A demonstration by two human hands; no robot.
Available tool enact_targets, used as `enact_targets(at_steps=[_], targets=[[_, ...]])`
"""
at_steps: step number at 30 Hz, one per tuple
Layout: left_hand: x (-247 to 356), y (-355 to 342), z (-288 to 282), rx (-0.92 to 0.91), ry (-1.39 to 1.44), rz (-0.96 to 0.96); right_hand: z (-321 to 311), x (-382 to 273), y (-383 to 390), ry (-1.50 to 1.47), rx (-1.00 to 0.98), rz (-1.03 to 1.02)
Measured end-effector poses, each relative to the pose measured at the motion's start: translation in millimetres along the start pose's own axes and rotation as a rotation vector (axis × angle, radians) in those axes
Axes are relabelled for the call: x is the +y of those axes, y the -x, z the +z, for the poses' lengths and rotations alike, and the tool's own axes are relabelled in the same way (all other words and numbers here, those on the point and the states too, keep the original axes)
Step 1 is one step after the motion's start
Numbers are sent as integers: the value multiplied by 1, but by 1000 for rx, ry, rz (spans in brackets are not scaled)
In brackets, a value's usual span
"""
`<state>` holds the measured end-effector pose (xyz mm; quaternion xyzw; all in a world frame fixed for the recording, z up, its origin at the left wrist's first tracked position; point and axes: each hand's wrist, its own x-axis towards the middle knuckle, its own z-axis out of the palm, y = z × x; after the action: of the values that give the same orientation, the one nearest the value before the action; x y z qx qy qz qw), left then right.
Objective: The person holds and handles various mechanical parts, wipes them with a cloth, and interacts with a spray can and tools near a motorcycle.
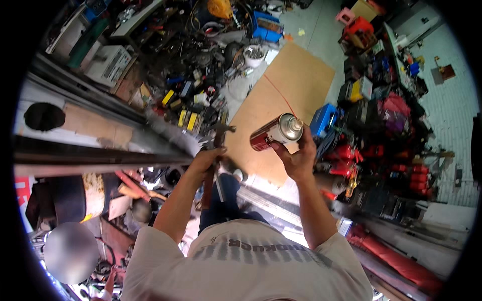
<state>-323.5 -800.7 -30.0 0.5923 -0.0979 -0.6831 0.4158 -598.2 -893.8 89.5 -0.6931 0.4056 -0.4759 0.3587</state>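
My right hand (300, 158) is wrapped round a red and white spray can (271, 131). The can is tilted, its silver domed top and nozzle facing up toward me. A thin red straw (279, 92) sticks out from the nozzle over the cardboard. My left hand (207, 159) is closed round a hammer, its dark head (221, 132) above the fingers and its brownish handle (207, 191) hanging below. Beside that handle, a narrow silvery metal piece (220, 188) also comes out below my left hand; its kind is unclear.
A brown cardboard sheet (296, 70) lies on the floor ahead. Piled parts and small boxes crowd the left, near a white bucket (254, 56) and a blue crate (267, 27). Toolboxes and a blue case (323, 119) line the right. Another person's hand (110, 277) shows lower left.
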Motion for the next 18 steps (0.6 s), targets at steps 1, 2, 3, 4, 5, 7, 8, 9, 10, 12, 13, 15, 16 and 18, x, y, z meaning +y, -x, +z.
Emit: enact_targets(at_steps=[1, 2, 3, 4, 5, 7, 8, 9, 10, 12, 13, 15, 16, 18], targets=[[12, -18, -12, 113, -25, -19, -17, 25, -24, 247, 60, -65], [-1, -53, -52, 155, -39, 18, -31, 50, -49, 480, 134, -115], [20, -64, -62, 187, -127, 126, -49, 51, -91, 182, 213, 12], [29, -61, -64, 232, -208, 203, -71, 48, -132, -164, 343, 102], [36, -63, -69, 316, -286, 217, -91, 45, -174, -477, 496, 157], [42, -90, -94, 417, -372, 253, -72, 67, -214, -357, 265, -59], [62, -103, -115, 432, -369, 277, -39, 81, -223, -232, 115, -51], [81, -89, -106, 425, -402, 180, 0, 99, -237, -95, -46, -52], [94, -70, -98, 440, -420, 84, 52, 85, -235, -349, -142, 50], [95, -67, -114, 532, -510, 67, 87, 76, -318, -552, -49, 225], [83, -72, -119, 615, -472, 86, 104, 77, -370, -1007, 59, 335], [60, -82, -134, 734, -401, 72, 143, 73, -444, -762, -176, 238], [44, -90, -142, 783, -371, 68, 167, 90, -482, -517, -340, 120], [81, -68, -108, 855, -160, -175, 226, 75, -517, -596, -634, -17]])
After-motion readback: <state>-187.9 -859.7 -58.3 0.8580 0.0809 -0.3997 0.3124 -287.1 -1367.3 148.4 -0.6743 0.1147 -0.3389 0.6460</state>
